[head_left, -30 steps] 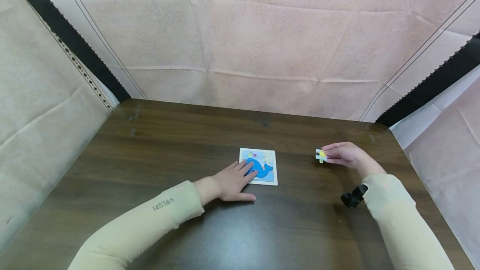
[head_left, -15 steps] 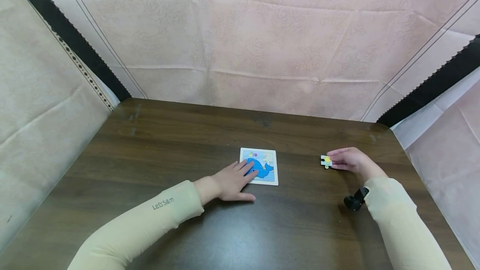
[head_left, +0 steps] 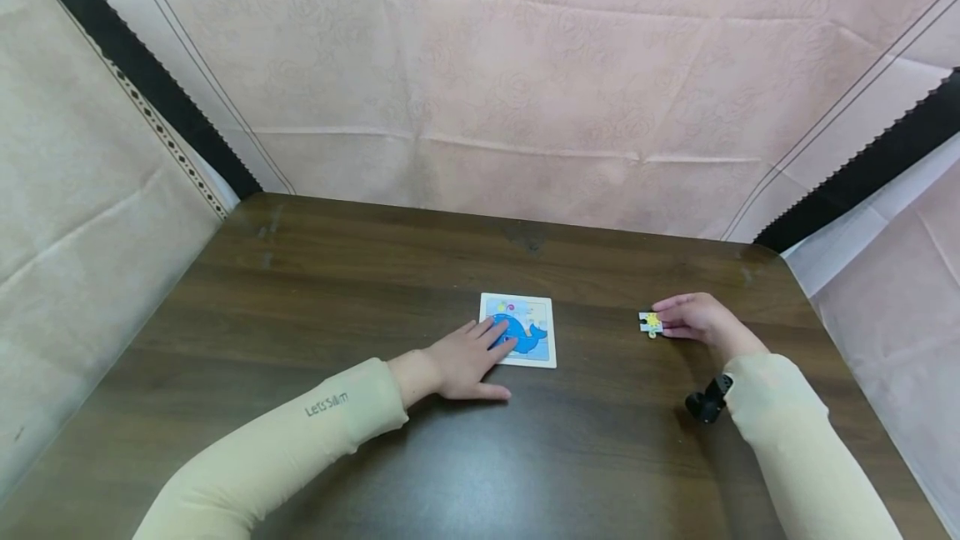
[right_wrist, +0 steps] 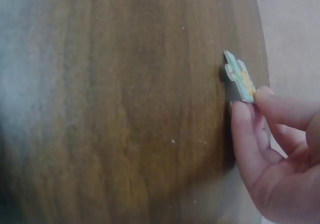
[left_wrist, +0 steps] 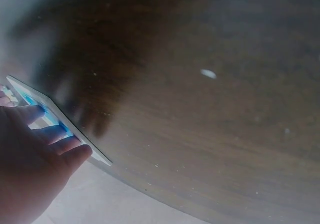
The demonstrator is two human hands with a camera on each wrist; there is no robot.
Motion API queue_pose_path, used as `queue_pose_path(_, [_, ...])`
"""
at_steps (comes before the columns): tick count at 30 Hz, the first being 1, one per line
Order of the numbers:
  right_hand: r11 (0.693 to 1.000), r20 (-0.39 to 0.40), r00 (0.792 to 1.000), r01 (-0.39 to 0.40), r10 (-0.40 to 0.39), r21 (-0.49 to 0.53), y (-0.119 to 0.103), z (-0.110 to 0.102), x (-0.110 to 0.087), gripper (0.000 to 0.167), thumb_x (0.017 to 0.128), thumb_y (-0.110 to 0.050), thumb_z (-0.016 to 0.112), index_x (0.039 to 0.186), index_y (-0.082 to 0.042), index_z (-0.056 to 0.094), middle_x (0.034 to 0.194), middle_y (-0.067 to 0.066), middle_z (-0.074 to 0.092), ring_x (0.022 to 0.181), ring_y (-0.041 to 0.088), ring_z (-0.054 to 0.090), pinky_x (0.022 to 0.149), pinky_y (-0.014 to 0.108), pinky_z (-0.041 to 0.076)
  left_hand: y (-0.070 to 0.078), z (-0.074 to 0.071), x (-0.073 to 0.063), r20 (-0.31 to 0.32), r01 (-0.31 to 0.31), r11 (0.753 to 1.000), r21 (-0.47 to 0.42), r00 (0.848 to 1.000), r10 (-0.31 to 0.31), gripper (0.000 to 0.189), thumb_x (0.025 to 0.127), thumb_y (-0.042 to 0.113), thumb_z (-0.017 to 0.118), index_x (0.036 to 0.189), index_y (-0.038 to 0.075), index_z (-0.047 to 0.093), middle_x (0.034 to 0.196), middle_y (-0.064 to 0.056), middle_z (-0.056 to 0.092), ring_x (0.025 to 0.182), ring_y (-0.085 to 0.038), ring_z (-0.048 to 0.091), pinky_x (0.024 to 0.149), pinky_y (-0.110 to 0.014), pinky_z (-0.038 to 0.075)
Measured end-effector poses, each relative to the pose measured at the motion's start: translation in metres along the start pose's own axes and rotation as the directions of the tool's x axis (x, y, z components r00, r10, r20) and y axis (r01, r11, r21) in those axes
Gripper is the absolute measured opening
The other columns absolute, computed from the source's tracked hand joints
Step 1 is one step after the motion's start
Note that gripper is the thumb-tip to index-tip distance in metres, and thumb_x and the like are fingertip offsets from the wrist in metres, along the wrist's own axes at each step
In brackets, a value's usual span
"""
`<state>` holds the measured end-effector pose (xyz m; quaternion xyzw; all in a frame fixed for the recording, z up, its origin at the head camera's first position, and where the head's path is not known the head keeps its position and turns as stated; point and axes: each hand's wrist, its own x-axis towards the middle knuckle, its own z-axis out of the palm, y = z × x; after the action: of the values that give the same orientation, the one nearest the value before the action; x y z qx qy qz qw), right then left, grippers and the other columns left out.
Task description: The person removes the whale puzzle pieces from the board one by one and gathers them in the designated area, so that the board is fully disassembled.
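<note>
A square jigsaw puzzle (head_left: 536, 325) with a white border and a blue whale picture lies flat on the table. My left hand (head_left: 463, 362) rests on its near left part with fingers spread straight, covering some of the whale. In the left wrist view, the fingers (left_wrist: 55, 134) lie over the puzzle, which shows edge-on. Off to the right, my right hand (head_left: 701, 325) pinches a small jigsaw piece (head_left: 649, 325) in light blue with a yellow pattern. The right wrist view shows that piece (right_wrist: 240, 81) tilted at the fingertips; whether it touches the table I cannot tell.
The dark wooden table (head_left: 315, 273) ends at a back edge against a pale pink cloth (head_left: 525, 90). Similar cloth hangs at both sides. A small black device (head_left: 708, 400) sits at the right wrist.
My right hand has come slightly nearer and to the right with the jigsaw piece between its fingers. The left hand has stayed on the puzzle.
</note>
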<state>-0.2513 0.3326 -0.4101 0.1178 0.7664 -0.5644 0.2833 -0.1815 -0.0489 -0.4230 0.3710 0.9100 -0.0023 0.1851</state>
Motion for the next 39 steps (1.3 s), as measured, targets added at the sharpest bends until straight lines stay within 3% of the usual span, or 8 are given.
queue_pose_path(4, [0.996, -0.052, 0.998, 0.029, -0.033, -0.080, -0.002, 0.002, -0.002, 0.014, 0.093, -0.004, 0.052, 0.100, -0.003, 0.064, 0.077, -0.008, 0.062, 0.072, 0.004, 0.060, 0.070, 0.025, 0.056, 0.000, -0.002, 0.000, 0.002, 0.001, 1.000, 0.000, 1.000, -0.001, 0.079, 0.089, 0.066, 0.039, 0.151, 0.021, 0.020, 0.159, -0.005, 0.012, 0.147, -0.026, 0.010, 0.118, -0.046, 0.015])
queue_pose_path(8, [0.990, -0.078, 0.995, 0.059, -0.069, -0.128, -0.009, 0.011, -0.006, 0.020, 0.094, -0.010, 0.052, 0.107, 0.002, 0.060, 0.079, -0.011, 0.061, 0.075, 0.003, 0.059, 0.072, 0.025, 0.056, 0.000, -0.004, -0.001, 0.001, -0.009, 1.000, -0.012, 1.000, 0.009, 0.078, 0.089, 0.065, 0.039, 0.150, 0.020, 0.022, 0.158, -0.006, 0.013, 0.146, -0.027, 0.010, 0.117, -0.046, 0.015])
queue_pose_path(15, [0.990, 0.019, 0.994, 0.110, -0.108, -0.091, -0.029, 0.043, -0.001, 0.045, 0.096, -0.017, 0.051, 0.129, 0.011, 0.042, 0.088, -0.004, 0.062, 0.079, 0.005, 0.061, 0.074, 0.023, 0.055, -0.004, -0.007, -0.001, -0.020, -0.012, 0.999, -0.053, 1.000, 0.011, 0.078, 0.089, 0.064, 0.042, 0.150, 0.019, 0.022, 0.158, -0.007, 0.013, 0.146, -0.028, 0.010, 0.118, -0.046, 0.014])
queue_pose_path(22, [0.991, 0.080, 0.989, 0.131, -0.127, -0.043, -0.047, 0.077, 0.009, 0.044, 0.096, -0.018, 0.051, 0.130, 0.010, 0.041, 0.097, 0.003, 0.062, 0.085, 0.011, 0.062, 0.077, 0.024, 0.054, -0.010, -0.009, 0.002, -0.040, 0.020, 0.999, -0.047, 0.999, -0.022, 0.079, 0.089, 0.064, 0.041, 0.150, 0.018, 0.023, 0.158, -0.007, 0.014, 0.146, -0.027, 0.011, 0.117, -0.049, 0.014])
queue_pose_path(30, [0.988, 0.079, 0.989, 0.131, -0.124, -0.082, -0.060, 0.115, 0.017, 0.046, 0.096, -0.021, 0.051, 0.132, 0.006, 0.045, 0.126, 0.024, 0.054, 0.098, 0.021, 0.063, 0.086, 0.029, 0.053, -0.014, -0.007, 0.005, -0.017, 0.039, 0.997, -0.061, 0.999, -0.040, 0.079, 0.089, 0.065, 0.040, 0.150, 0.019, 0.022, 0.159, -0.006, 0.011, 0.147, -0.025, 0.010, 0.117, -0.050, 0.012])
queue_pose_path(39, [0.990, 0.127, 0.984, 0.133, -0.126, -0.052, -0.061, 0.138, 0.026, 0.043, 0.096, -0.020, 0.053, 0.129, 0.006, 0.048, 0.116, 0.023, 0.062, 0.093, 0.021, 0.067, 0.089, 0.035, 0.051, -0.014, -0.006, 0.007, -0.006, 0.040, 0.997, -0.066, 0.999, -0.041, 0.080, 0.088, 0.067, 0.039, 0.150, 0.020, 0.021, 0.159, -0.006, 0.011, 0.147, -0.025, 0.009, 0.117, -0.050, 0.012])
